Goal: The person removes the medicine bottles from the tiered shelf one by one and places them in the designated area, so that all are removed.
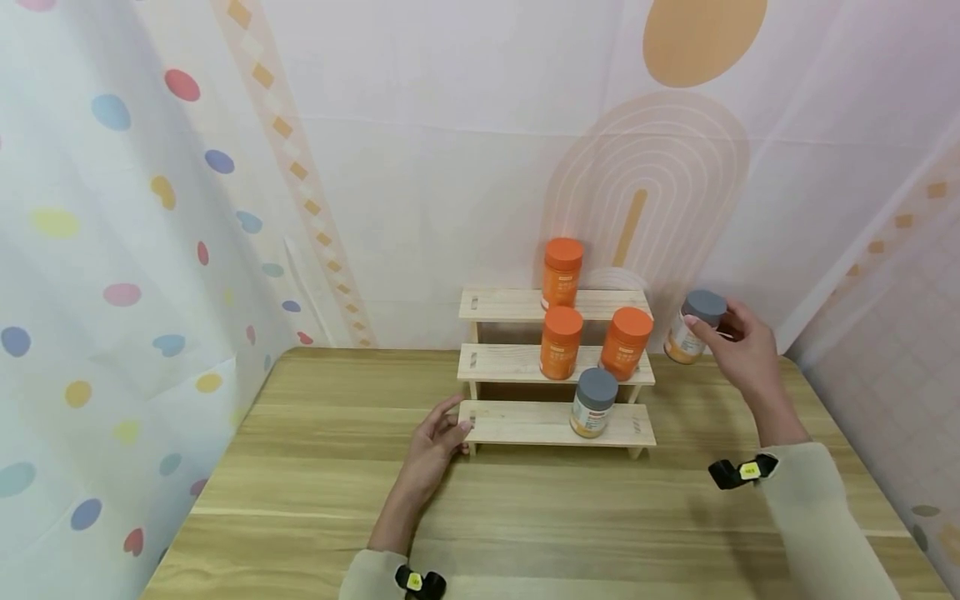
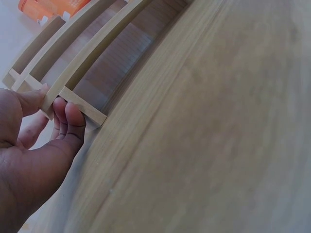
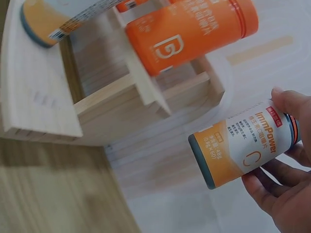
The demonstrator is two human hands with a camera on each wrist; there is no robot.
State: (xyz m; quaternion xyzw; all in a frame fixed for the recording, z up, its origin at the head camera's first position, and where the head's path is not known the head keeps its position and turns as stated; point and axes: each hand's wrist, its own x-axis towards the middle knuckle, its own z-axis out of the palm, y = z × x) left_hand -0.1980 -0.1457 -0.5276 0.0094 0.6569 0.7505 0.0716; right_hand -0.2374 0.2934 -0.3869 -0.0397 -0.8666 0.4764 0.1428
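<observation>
At the right, my right hand (image 1: 750, 354) holds a grey-capped supplement bottle (image 1: 682, 340) between thumb and fingers, in the air beside the wooden rack. Its white and orange label (image 3: 243, 141) reads ImmPower in the right wrist view. My left hand (image 1: 431, 450) grips the left end of the lowest step of the three-step wooden display rack (image 1: 517, 423), thumb on top and fingers curled under the board (image 2: 97, 53). Another grey-capped bottle (image 1: 594, 404) stands on that lowest step. Two orange bottles (image 1: 561, 346) stand on the middle step, and one orange bottle (image 1: 562, 275) on the top step.
The rack stands toward the back of a wood-grain table (image 1: 337, 483). Behind it hangs a pale patterned cloth (image 1: 450, 208); a dotted cloth (image 1: 112, 333) runs along the left side and another cloth along the right. A wrist camera (image 1: 742, 472) is strapped over the right sleeve.
</observation>
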